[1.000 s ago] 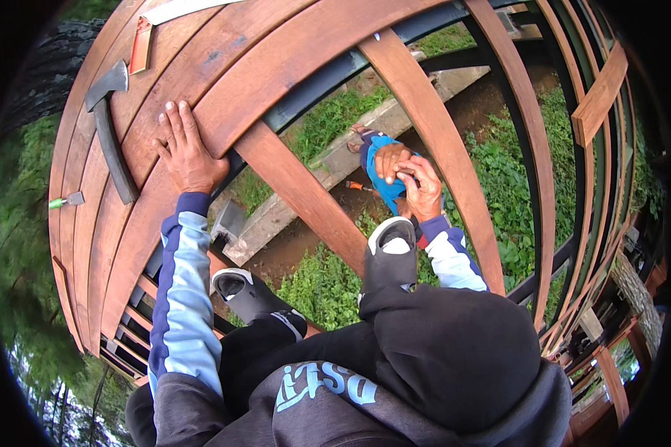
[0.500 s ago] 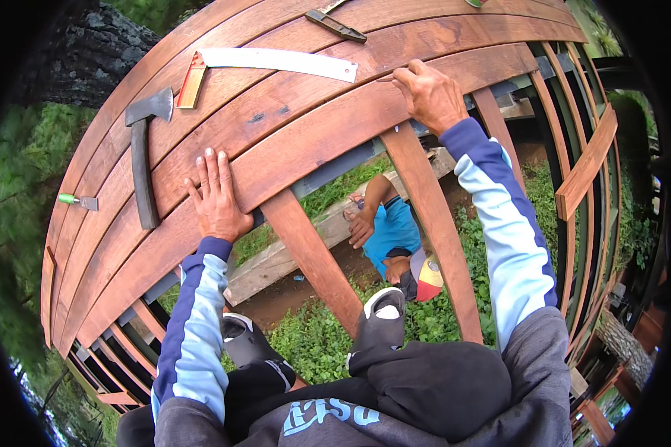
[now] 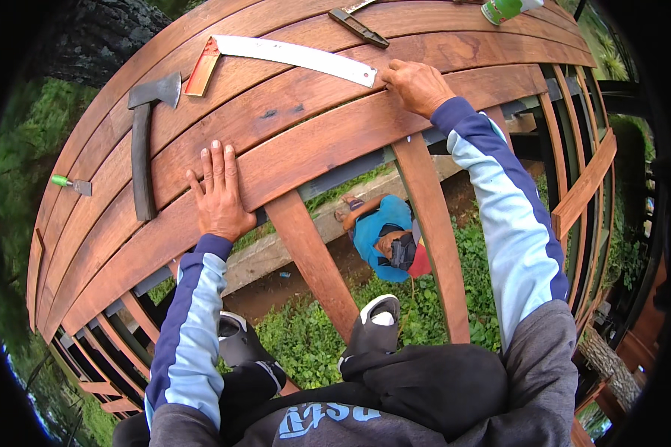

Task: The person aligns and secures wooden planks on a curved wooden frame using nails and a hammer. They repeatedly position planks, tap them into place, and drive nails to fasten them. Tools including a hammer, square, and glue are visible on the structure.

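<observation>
My left hand (image 3: pixel 221 195) lies flat with its fingers spread over the front deck board (image 3: pixel 306 160) and the board behind it. Closed in a pinch, my right hand (image 3: pixel 419 88) rests at the gap between those two boards, farther right. What its fingertips hold, if anything, is hidden. Just left of it is the free end of a try square (image 3: pixel 298 58) with a white metal blade and a wooden stock. A hatchet (image 3: pixel 143 149) with a dark handle lies beyond my left hand.
A green-handled scraper (image 3: pixel 71 185) lies far left. A dark bar-shaped tool (image 3: pixel 358 27) and a green can (image 3: pixel 503 9) are at the back. Below, between bare joists (image 3: pixel 429 223), a person in blue (image 3: pixel 384 231) crouches. My feet are over the open framing above plants.
My right hand has shifted slightly left and up along the gap. The person below has bent over and drawn in the arm. The view has shifted, bringing more of the can in.
</observation>
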Available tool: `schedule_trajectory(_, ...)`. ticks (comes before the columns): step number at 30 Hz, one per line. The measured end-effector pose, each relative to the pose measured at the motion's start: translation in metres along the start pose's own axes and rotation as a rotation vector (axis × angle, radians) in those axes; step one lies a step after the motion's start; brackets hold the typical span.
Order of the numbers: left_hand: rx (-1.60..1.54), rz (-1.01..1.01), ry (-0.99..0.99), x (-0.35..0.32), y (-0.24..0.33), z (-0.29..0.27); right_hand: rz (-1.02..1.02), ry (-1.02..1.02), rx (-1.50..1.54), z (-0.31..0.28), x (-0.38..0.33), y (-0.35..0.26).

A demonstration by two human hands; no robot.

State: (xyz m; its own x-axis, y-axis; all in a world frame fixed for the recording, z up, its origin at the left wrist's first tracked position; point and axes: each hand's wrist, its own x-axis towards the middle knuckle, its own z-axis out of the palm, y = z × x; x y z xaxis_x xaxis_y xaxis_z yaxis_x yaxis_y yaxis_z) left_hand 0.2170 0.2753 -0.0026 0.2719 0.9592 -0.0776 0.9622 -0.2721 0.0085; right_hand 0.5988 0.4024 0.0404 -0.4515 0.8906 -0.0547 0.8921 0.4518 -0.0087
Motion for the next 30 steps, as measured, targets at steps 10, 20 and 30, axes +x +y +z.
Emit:
schedule_trajectory(10,0.009,-0.021,-0.056,0.001,0.001,-0.004,0.288,0.236,0.558,0.02,-0.016,-0.007)
schedule_trajectory(20,-0.349,0.118,0.211,0.026,0.025,-0.007,0.407,0.258,0.789,0.016,-0.014,-0.008)
schedule_trajectory(30,-1.935,-0.24,0.001,0.129,0.167,-0.025,0.571,0.329,1.73,0.019,-0.052,-0.044)
